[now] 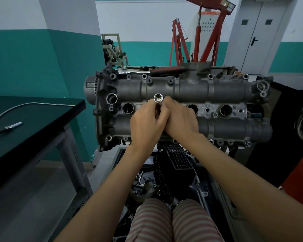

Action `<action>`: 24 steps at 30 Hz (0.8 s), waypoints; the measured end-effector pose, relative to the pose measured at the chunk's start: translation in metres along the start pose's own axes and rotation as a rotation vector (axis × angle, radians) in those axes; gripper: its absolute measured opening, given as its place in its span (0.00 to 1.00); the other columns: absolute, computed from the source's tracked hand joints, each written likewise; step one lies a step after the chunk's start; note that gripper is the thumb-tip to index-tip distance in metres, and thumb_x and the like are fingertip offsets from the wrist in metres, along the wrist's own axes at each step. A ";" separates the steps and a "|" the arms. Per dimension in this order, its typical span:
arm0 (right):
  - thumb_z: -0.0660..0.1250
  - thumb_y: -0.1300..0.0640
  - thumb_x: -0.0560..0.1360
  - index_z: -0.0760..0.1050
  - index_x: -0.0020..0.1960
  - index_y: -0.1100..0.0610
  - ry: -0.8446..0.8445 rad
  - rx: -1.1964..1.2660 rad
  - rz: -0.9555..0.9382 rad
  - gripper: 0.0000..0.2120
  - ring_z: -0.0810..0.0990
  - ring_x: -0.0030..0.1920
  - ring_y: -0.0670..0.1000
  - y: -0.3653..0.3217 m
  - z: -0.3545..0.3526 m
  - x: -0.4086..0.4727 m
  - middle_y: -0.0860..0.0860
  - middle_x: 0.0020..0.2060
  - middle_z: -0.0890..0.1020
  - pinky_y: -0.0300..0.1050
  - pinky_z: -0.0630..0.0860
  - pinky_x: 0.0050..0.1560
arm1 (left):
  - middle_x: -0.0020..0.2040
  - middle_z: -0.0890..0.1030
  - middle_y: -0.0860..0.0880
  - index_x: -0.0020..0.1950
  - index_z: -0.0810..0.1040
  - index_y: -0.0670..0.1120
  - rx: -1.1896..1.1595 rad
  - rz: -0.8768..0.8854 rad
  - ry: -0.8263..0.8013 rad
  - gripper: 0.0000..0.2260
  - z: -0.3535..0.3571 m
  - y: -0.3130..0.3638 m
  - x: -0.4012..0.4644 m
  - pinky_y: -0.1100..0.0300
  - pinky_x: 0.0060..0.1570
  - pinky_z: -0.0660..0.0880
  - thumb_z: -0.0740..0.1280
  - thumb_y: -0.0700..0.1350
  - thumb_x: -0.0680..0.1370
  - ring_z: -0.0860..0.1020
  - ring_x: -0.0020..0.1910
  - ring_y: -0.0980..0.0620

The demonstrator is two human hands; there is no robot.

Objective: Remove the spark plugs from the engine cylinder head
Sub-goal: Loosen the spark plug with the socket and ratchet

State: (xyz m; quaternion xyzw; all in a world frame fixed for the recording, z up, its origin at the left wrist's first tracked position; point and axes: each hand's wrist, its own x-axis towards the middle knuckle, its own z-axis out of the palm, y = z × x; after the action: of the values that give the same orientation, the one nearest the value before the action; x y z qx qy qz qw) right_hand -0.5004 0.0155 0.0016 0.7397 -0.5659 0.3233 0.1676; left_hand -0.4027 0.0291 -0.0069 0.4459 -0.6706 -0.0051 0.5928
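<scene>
Both hands, left (145,123) and right (179,117), grasping plug socket (158,98) at cylinder head (217,91); next: probably lifting out.

We can read no text here. Raised lettering on the cylinder head (182,88), at about nine o'clock from the socket (158,97), is too blurred to make out.

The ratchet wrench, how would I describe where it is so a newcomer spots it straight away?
Find the grey metal cylinder head in the middle. Along its far edge lies the chrome ratchet wrench with a dark red-and-black handle. It is the only shiny, loose tool on the engine that neither hand touches.
</scene>
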 end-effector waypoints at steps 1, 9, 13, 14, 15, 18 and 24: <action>0.54 0.50 0.78 0.67 0.50 0.57 0.004 -0.002 0.004 0.10 0.79 0.41 0.56 0.000 0.000 0.000 0.53 0.43 0.80 0.45 0.61 0.34 | 0.23 0.65 0.53 0.29 0.62 0.48 -0.009 -0.001 0.002 0.19 0.000 0.000 0.000 0.62 0.27 0.58 0.63 0.48 0.78 0.65 0.24 0.54; 0.56 0.56 0.77 0.74 0.45 0.56 -0.023 -0.046 0.002 0.10 0.79 0.39 0.55 -0.001 -0.003 -0.002 0.52 0.39 0.80 0.44 0.61 0.33 | 0.23 0.65 0.53 0.28 0.63 0.48 -0.041 0.016 0.028 0.20 0.000 0.001 0.000 0.61 0.27 0.63 0.66 0.50 0.77 0.65 0.24 0.54; 0.54 0.54 0.79 0.69 0.49 0.57 -0.019 -0.026 0.010 0.08 0.78 0.41 0.55 -0.002 0.001 -0.002 0.52 0.44 0.79 0.45 0.65 0.35 | 0.30 0.72 0.49 0.39 0.69 0.42 -0.045 -0.015 0.012 0.13 0.001 -0.002 -0.001 0.64 0.29 0.65 0.62 0.50 0.76 0.70 0.29 0.52; 0.54 0.53 0.79 0.67 0.49 0.57 -0.012 -0.010 0.010 0.08 0.78 0.41 0.55 -0.002 0.001 -0.002 0.52 0.45 0.78 0.45 0.64 0.35 | 0.30 0.72 0.50 0.40 0.69 0.42 -0.016 -0.006 0.005 0.12 0.002 -0.003 -0.001 0.65 0.30 0.65 0.62 0.50 0.77 0.70 0.29 0.53; 0.54 0.53 0.79 0.66 0.49 0.57 -0.005 0.008 0.010 0.08 0.77 0.40 0.56 -0.002 0.001 -0.002 0.52 0.45 0.77 0.45 0.63 0.34 | 0.30 0.71 0.52 0.40 0.69 0.43 0.011 0.004 -0.005 0.11 0.002 -0.004 -0.001 0.67 0.30 0.65 0.61 0.49 0.77 0.70 0.29 0.55; 0.54 0.51 0.78 0.65 0.49 0.57 0.028 0.029 0.030 0.09 0.78 0.40 0.57 -0.002 0.000 -0.002 0.53 0.44 0.78 0.45 0.60 0.34 | 0.27 0.68 0.55 0.36 0.67 0.47 0.051 0.015 -0.026 0.13 0.003 -0.005 0.000 0.69 0.29 0.63 0.60 0.50 0.79 0.68 0.26 0.58; 0.57 0.55 0.76 0.70 0.39 0.54 0.031 0.013 0.009 0.09 0.78 0.35 0.56 -0.003 -0.001 -0.002 0.53 0.36 0.80 0.44 0.61 0.31 | 0.21 0.63 0.56 0.29 0.60 0.54 0.017 0.018 0.042 0.21 0.001 0.000 0.002 0.66 0.27 0.61 0.65 0.51 0.78 0.66 0.22 0.56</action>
State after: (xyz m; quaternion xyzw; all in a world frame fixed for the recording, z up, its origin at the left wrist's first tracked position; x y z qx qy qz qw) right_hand -0.4982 0.0188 0.0011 0.7331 -0.5644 0.3393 0.1700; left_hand -0.4033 0.0275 -0.0050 0.4448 -0.6622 0.0153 0.6028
